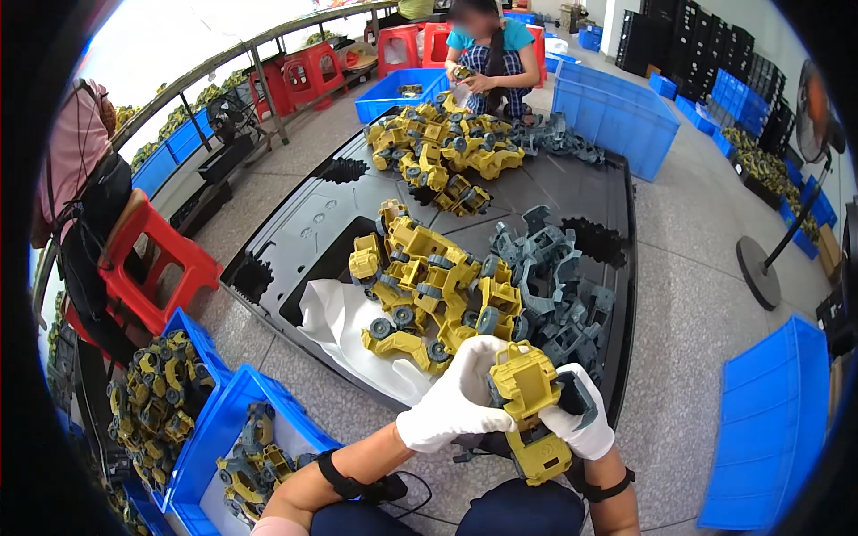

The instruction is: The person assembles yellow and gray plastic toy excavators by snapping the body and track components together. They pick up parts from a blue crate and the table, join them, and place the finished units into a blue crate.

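Note:
Both my hands wear white gloves and hold a yellow toy truck (527, 386) upright in front of my knees. My left hand (460, 397) wraps round its left side, thumb across the middle. On the other side, my right hand (581, 420) grips a dark grey plastic part (577, 399) against the truck's side; some of its fingers are hidden. Just beyond my hands, a heap of yellow toy trucks (429, 277) with grey wheels lies on a black plastic platform (295, 214). A pile of loose grey parts (545, 268) lies to the heap's right.
Blue crates (241, 402) with toy trucks stand at my lower left; another blue crate (760, 429) is at right. A red stool (161, 259) is at left, a standing fan (760, 268) at right. Across the platform a person (492, 54) handles a toy beside more trucks.

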Demonstrator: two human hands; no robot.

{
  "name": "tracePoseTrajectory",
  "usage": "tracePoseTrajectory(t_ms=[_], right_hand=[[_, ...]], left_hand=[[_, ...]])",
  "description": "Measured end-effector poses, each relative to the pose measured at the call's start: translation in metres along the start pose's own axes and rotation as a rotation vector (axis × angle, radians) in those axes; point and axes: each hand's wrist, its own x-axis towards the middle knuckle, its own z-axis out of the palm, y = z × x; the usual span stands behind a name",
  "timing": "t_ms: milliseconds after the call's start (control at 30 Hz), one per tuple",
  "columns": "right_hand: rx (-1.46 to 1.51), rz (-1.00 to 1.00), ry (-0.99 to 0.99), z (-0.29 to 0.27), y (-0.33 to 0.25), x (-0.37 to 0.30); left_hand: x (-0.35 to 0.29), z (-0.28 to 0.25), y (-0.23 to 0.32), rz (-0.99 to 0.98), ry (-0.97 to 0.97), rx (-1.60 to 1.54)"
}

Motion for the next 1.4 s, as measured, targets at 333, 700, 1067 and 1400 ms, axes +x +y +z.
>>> tracePoseTrajectory(t_ms=[333, 700, 1067, 1400], right_hand=[[-0.421, -0.168, 0.333, 0.003, -0.032, 0.001], [-0.501, -0.172, 0.091, 0.011, -0.061, -0.004], [-0.776, -0.371, 0.140, 0.013, -0.056, -0.014], [-0.804, -0.438, 0.082, 0.007, -0.063, -0.019]], left_hand=[[0.003, -0.011, -0.022, 0.129, -0.223, 0.023], [0.007, -0.011, -0.028, 0.080, 0.037, 0.248], [0.003, -0.007, -0.023, 0.137, -0.004, 0.333], [-0.005, 0.014, -0.001, 0.200, 0.051, 0.496]])
